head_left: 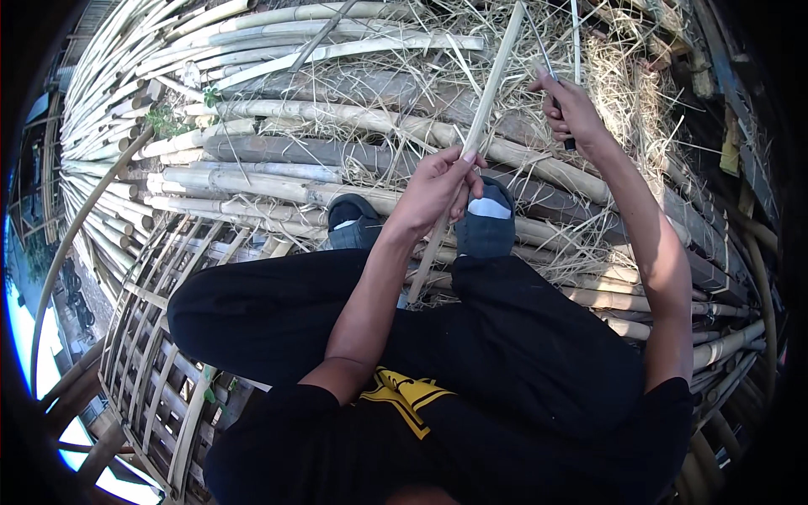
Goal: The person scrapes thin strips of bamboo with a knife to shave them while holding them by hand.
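My left hand (439, 192) is closed around a long, pale bamboo strip (491, 91). The strip slants from between my legs up to the far edge of the view. To its right my right hand (574, 111) grips the black handle of a knife (544, 55). The thin blade points away from me, its tip close to the strip's far part; whether they touch, I cannot tell. Both my feet, in dark slippers (486, 220), rest on the bamboo poles just past my knees.
Long bamboo poles (278, 183) lie side by side beneath me. Loose shavings (631, 101) are heaped at the far right. A woven bamboo lattice (160, 370) stands at my left, near a curved pole (69, 244). More cut poles (109, 202) are stacked at the far left.
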The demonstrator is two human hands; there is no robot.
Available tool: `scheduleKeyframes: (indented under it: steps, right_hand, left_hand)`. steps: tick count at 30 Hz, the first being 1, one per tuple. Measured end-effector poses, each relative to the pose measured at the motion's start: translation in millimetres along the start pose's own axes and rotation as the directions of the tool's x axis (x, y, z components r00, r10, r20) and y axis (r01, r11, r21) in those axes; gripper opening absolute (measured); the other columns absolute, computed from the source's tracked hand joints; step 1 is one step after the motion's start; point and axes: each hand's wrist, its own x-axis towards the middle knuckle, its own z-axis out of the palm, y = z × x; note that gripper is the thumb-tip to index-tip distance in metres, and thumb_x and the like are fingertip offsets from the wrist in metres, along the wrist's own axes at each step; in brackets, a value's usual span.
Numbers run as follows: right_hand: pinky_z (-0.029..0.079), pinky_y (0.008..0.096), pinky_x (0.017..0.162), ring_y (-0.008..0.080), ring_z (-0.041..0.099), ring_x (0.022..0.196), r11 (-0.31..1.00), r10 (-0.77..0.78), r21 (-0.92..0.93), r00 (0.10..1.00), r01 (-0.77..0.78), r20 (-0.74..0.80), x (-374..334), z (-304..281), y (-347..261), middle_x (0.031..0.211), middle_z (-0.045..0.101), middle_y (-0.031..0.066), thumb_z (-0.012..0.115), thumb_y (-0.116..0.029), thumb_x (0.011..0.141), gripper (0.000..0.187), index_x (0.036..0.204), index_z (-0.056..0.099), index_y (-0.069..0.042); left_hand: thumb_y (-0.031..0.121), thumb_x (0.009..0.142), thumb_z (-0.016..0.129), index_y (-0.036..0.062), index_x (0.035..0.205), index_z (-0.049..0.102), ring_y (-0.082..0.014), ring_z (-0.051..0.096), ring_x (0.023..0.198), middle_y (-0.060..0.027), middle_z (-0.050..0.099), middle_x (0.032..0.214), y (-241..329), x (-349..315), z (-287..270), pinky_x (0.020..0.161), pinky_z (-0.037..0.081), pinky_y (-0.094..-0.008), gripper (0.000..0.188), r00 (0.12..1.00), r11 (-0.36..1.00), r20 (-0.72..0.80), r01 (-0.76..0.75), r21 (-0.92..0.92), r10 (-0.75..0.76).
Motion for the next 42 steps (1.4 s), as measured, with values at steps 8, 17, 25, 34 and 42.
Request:
scheduleKeyframes:
  steps: [8, 17, 25, 34, 42]
  right_hand:
    - [0.024, 0.0182, 0.036, -0.0001, 0.029, 0.042, 0.981, -0.054, 0.191, 0.997, 0.042, 0.055, -1.6, 42.5, 2.5, 0.057, 0.036, -0.0093, 0.062, -0.029, 0.091, 0.029, 0.076, 0.045, -0.011]
    - [0.031, 0.0255, 0.043, 0.0067, 0.036, 0.046, 0.921, -0.209, -0.342, 0.977, 0.186, -0.034, 0.7, 18.0, 19.4, 0.059, 0.039, -0.0034, 0.044, -0.038, 0.098, 0.033, 0.093, 0.052, -0.006]
    - [0.043, 0.0512, 0.064, 0.0431, 0.055, 0.067, 0.407, -0.334, -0.769, 0.864, 0.493, 0.377, -42.0, 41.1, 33.1, 0.067, 0.056, 0.0212, 0.038, -0.035, 0.099, 0.035, 0.093, 0.051, -0.003]
    - [0.043, 0.0516, 0.060, 0.0425, 0.056, 0.064, 0.330, -0.441, -0.738, 0.788, 0.588, 0.431, -26.9, 32.4, 47.0, 0.064, 0.055, 0.0205, 0.039, -0.036, 0.097, 0.033, 0.091, 0.050, -0.005]
    - [0.047, 0.0486, 0.054, 0.0361, 0.057, 0.053, 0.361, -0.498, -0.900, 0.867, 0.245, 0.036, 48.7, -42.0, 44.4, 0.056, 0.056, 0.0164, 0.025, -0.040, 0.101, 0.047, 0.089, 0.053, -0.003]
  left_hand:
    - [0.028, 0.101, 0.041, 0.0025, 0.104, 0.055, -0.0037, 0.044, 0.038, -0.0030, 0.055, 0.065, -1.1, -0.5, 2.3, 0.037, 0.037, -0.0171, 0.029, 0.993, 0.993, 0.074, 0.085, 0.087, -0.091]
    - [0.028, 0.100, 0.044, 0.0039, 0.097, 0.055, -0.0022, 0.041, 0.042, 0.0022, 0.048, 0.062, -16.6, 8.1, -7.2, 0.038, 0.034, -0.0158, 0.026, 0.998, 0.987, -0.056, 0.003, 0.163, 0.006]
    - [0.022, 0.098, 0.050, 0.0037, 0.105, 0.051, -0.0001, 0.031, 0.041, 0.0028, 0.046, 0.062, -8.9, 4.8, -7.4, 0.037, 0.022, -0.0173, 0.020, 0.981, 0.999, -0.189, -0.031, 0.042, 0.039]
    - [0.018, 0.096, 0.053, 0.0037, 0.104, 0.048, -0.0009, 0.029, 0.040, 0.0033, 0.044, 0.060, -6.6, 4.2, -5.8, 0.035, 0.020, -0.0181, 0.017, 0.988, 0.999, -0.148, -0.036, -0.015, 0.034]
    - [0.018, 0.097, 0.051, 0.0035, 0.105, 0.049, -0.0011, 0.027, 0.040, 0.0033, 0.040, 0.059, -4.9, -5.8, -10.3, 0.036, 0.018, -0.0188, 0.017, 0.992, 0.984, -0.123, -0.054, -0.169, 0.033]
